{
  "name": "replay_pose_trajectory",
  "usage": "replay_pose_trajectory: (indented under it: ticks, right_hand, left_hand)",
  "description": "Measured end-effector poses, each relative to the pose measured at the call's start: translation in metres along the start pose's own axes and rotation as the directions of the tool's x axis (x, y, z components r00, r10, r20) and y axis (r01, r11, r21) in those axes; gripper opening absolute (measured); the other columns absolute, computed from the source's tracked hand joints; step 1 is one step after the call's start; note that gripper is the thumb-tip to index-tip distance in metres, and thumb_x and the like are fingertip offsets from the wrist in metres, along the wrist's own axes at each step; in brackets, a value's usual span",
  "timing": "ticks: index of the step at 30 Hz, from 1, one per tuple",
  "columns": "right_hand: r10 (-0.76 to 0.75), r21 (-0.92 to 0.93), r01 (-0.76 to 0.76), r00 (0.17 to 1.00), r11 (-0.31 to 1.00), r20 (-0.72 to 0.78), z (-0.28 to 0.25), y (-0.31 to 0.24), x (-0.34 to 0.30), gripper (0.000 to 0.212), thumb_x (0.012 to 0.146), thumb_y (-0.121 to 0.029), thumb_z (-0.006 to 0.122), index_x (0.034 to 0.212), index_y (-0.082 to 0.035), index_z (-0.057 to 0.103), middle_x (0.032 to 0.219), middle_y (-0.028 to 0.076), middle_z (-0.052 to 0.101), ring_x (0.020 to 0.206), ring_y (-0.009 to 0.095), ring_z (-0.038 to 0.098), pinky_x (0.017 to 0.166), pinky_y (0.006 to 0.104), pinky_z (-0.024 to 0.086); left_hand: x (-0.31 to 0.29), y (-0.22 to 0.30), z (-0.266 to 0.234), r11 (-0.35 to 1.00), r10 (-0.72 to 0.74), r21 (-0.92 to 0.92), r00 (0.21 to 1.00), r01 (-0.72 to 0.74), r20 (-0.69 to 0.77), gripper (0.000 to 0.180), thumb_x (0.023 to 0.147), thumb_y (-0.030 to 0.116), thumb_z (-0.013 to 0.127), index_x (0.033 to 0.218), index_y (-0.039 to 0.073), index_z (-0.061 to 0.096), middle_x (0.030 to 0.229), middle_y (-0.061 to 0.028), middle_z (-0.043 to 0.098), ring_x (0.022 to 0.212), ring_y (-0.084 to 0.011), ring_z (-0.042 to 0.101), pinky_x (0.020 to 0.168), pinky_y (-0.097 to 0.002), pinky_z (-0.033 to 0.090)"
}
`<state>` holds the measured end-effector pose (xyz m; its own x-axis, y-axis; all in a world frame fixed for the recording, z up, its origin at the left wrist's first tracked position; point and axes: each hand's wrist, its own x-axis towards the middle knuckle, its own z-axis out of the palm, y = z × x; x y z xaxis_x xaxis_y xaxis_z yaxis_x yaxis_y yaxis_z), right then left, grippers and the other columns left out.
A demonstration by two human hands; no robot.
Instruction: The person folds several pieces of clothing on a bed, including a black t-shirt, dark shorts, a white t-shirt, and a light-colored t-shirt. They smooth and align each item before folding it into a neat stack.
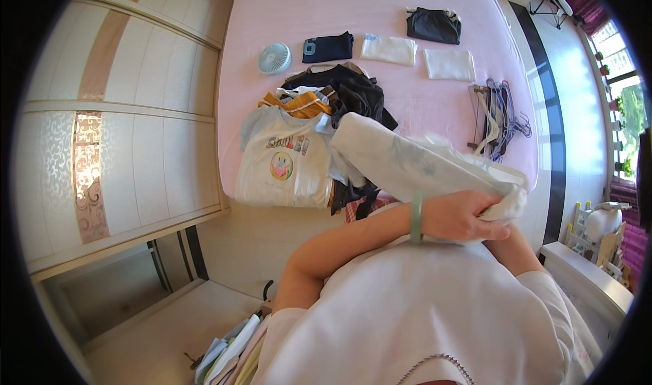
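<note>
Grasping white garment (414,159) with left hand (468,216), smooth fully before folding; cannot tell grip of hidden right hand.

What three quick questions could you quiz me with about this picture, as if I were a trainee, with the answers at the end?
1. What stands on the bed just left of the folded navy garment?
2. True or false: the left hand, with a green bangle at its wrist, holds a white garment.
3. How many folded garments lie beyond the heap of clothes?

Key:
1. A small round fan.
2. True.
3. Four: one navy, two white, one dark.
</note>
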<state>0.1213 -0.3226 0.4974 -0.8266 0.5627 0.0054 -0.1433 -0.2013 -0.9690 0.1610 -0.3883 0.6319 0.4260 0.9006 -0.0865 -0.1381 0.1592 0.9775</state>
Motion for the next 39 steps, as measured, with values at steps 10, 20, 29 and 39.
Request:
replay_pose_trajectory:
  ticks: [10,20,29,39]
  right_hand:
    - [0.030,0.075,-0.030,1.000,0.997,-0.004,-0.004,-0.013,0.006,0.021,0.090,-0.016,0.062,0.108,-0.006,0.067,0.101,0.008,0.070,0.089,0.017,0.066,0.080,0.0299,0.051]
    - [0.002,0.048,-0.001,1.000,0.999,-0.030,-0.005,-0.016,0.009,0.023,0.089,-0.018,0.064,0.109,-0.006,0.066,0.100,0.009,0.069,0.088,0.017,0.066,0.080,0.0291,0.051]
    - [0.066,0.153,-0.054,0.995,0.987,-0.074,-0.016,-0.024,0.010,0.026,0.087,-0.020,0.066,0.109,-0.006,0.065,0.099,0.010,0.069,0.088,0.017,0.066,0.079,0.0283,0.051]
    - [0.402,0.708,-0.255,0.915,0.658,-0.044,-0.002,-0.032,0.004,0.029,0.086,-0.022,0.068,0.110,-0.006,0.064,0.098,0.010,0.068,0.087,0.016,0.065,0.079,0.0275,0.051]
  left_hand:
    - [-0.035,-0.048,-0.042,0.457,0.386,0.817,0.749,0.353,-0.539,0.031,0.073,0.008,0.072,0.102,0.012,0.060,0.101,-0.0005,0.060,0.076,-0.0252,0.065,0.062,-0.0366,0.052]
    - [-0.053,-0.055,-0.052,0.446,0.710,0.810,0.401,0.381,-0.579,0.039,0.070,0.001,0.074,0.105,0.009,0.058,0.118,-0.0082,0.058,0.075,-0.0230,0.064,0.063,-0.0309,0.051]
    - [-0.063,-0.096,-0.073,0.976,0.203,0.217,0.442,-0.019,-0.874,0.017,0.095,0.013,0.057,0.106,-0.001,0.058,0.080,-0.0005,0.058,0.073,-0.0063,0.049,0.067,-0.0214,0.043]
    - [-0.061,-0.046,-0.030,0.995,-0.045,0.065,0.906,0.079,-0.422,0.022,0.095,0.020,0.061,0.106,0.000,0.061,0.082,0.0068,0.055,0.075,-0.0018,0.045,0.065,-0.0212,0.041]
